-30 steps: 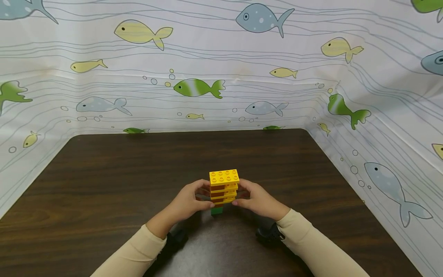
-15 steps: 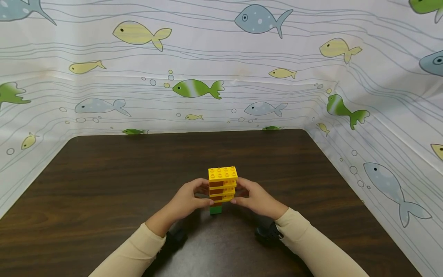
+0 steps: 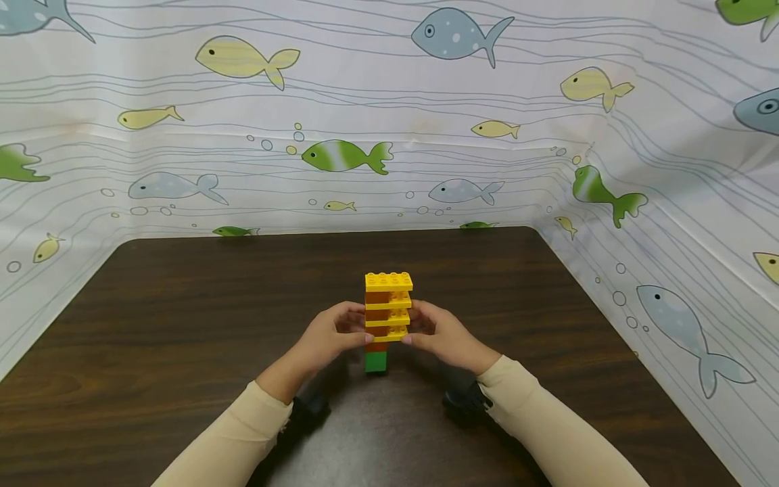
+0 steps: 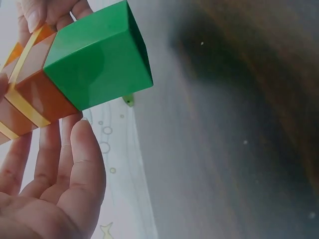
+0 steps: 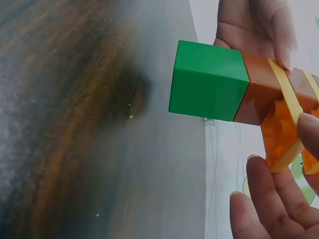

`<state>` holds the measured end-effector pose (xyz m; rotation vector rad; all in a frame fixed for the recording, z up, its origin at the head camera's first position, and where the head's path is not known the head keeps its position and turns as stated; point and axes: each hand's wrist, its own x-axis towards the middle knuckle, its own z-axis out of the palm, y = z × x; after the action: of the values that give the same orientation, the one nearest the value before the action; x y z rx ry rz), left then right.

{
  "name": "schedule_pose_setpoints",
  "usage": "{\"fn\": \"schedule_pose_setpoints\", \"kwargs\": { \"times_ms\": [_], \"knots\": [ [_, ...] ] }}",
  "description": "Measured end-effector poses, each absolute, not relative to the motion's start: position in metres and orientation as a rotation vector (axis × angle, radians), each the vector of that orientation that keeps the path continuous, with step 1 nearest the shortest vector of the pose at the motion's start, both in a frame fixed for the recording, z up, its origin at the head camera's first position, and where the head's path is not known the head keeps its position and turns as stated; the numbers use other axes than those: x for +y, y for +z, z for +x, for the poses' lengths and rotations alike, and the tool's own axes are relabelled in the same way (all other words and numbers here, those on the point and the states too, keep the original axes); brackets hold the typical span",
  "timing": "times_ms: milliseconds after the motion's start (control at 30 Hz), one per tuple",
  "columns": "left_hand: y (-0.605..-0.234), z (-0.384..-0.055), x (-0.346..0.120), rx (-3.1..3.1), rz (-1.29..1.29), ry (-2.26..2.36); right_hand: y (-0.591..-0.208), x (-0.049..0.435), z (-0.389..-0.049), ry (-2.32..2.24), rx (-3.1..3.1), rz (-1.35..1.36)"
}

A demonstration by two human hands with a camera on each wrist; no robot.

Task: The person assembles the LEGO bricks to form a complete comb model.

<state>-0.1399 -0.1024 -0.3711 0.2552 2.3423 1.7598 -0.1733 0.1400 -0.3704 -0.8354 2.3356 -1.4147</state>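
Observation:
A toy-brick tower stands upright between my hands in the head view. Brown bricks alternate with thin yellow plates that jut out to the right, over a green brick at the bottom. My left hand grips the tower's left side, thumb on the front and fingers behind. From the right, my right hand pinches the jutting yellow plates. In the left wrist view the green brick shows its plain side; the right wrist view shows the green brick and a yellow plate near my fingers.
A dark wood-grain table lies under the hands. Behind it and along both sides hangs a white sheet printed with fish. Black straps with cameras sit at the wrists, below cream sleeves.
Both hands have moved up slightly with the tower between them. The tower has tilted so its front and green bottom brick show more and its studded top less.

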Motion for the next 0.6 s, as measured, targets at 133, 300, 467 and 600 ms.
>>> {"fn": "schedule_pose_setpoints", "kwargs": {
  "times_ms": [133,300,467,600],
  "knots": [
    [-0.371,-0.144,-0.103,2.311,0.227,1.786,-0.369,0.138,-0.178,-1.446,2.324,-0.791],
    [-0.371,-0.148,-0.104,2.283,0.187,1.797,-0.368,0.137,-0.182,-1.500,2.259,-0.736],
    [-0.369,-0.151,-0.103,2.257,0.104,1.811,-0.369,0.136,-0.188,-1.544,2.191,-0.670],
    [-0.370,-0.154,-0.103,2.222,0.065,1.834,-0.369,0.135,-0.192,-1.547,2.171,-0.603]
  ]
}}
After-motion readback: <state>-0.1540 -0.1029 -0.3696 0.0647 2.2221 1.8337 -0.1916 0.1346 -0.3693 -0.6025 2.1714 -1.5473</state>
